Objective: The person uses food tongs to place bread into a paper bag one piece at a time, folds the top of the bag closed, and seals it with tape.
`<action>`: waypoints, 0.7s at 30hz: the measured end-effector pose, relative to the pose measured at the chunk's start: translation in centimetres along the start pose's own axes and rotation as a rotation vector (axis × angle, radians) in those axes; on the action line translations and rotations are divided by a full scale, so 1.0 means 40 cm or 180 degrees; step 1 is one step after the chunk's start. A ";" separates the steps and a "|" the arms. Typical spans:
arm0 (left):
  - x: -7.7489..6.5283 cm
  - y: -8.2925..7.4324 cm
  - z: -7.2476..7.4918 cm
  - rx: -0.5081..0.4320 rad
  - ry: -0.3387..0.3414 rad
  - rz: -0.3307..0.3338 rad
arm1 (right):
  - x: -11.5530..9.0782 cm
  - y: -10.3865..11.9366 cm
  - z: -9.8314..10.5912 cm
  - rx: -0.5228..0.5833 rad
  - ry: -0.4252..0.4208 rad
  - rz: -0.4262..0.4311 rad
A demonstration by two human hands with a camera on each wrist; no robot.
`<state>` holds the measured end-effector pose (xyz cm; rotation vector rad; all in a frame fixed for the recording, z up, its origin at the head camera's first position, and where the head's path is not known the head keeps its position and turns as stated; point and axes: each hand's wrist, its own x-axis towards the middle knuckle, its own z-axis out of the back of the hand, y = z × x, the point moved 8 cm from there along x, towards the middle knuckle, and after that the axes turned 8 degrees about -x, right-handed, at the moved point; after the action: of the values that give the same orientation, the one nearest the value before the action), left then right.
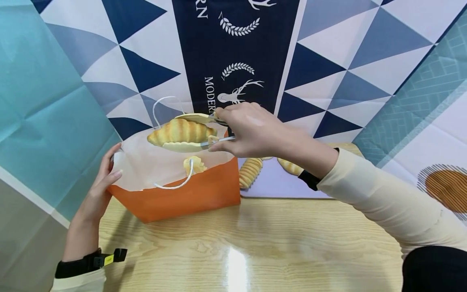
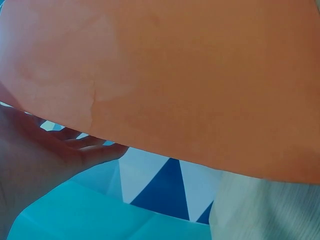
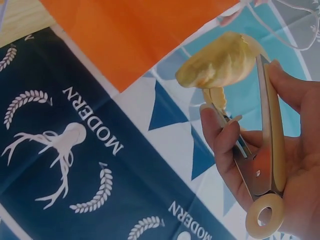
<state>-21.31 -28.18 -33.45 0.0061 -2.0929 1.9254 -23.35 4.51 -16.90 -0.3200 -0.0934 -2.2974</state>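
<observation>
My right hand [image 1: 251, 127] grips a pair of tongs [image 3: 270, 145] with cream-coloured ends. Between the tong tips is a croissant [image 1: 182, 133], golden and ridged, held above the open mouth of an orange paper bag [image 1: 182, 202]. The bag has a white inside and white cord handles. At its left end my left hand [image 1: 98, 190] holds the rim, the thumb on the near side; in the left wrist view the fingers [image 2: 100, 152] reach past the paper's edge. A pale yellow piece [image 1: 197, 165] shows inside the bag by the near handle.
Right of the bag, a pale lilac board [image 1: 270, 184] bears a ridged bread roll [image 1: 251, 172] and another striped bread [image 1: 290, 166], partly behind my right forearm. A patterned cloth [image 1: 233, 52] stands behind the wooden table [image 1: 273, 243].
</observation>
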 end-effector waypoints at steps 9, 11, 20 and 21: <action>0.001 -0.003 -0.001 0.0020 -0.0001 0.0007 | 0.026 0.029 -0.023 -0.0036 0.0091 0.0051; 0.001 -0.003 -0.001 0.0022 0.0006 0.0008 | 0.031 0.033 -0.027 -0.0062 0.0122 0.0057; -0.003 -0.005 0.000 0.0075 0.0011 0.0063 | 0.045 0.044 -0.036 -0.0084 0.0180 0.0038; -0.002 -0.005 0.000 0.0084 0.0019 0.0060 | 0.044 0.044 -0.034 -0.0083 0.0163 0.0036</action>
<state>-21.17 -28.21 -33.27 -0.0140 -2.0709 1.9612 -23.49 1.83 -17.80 -0.2742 -0.0356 -2.2956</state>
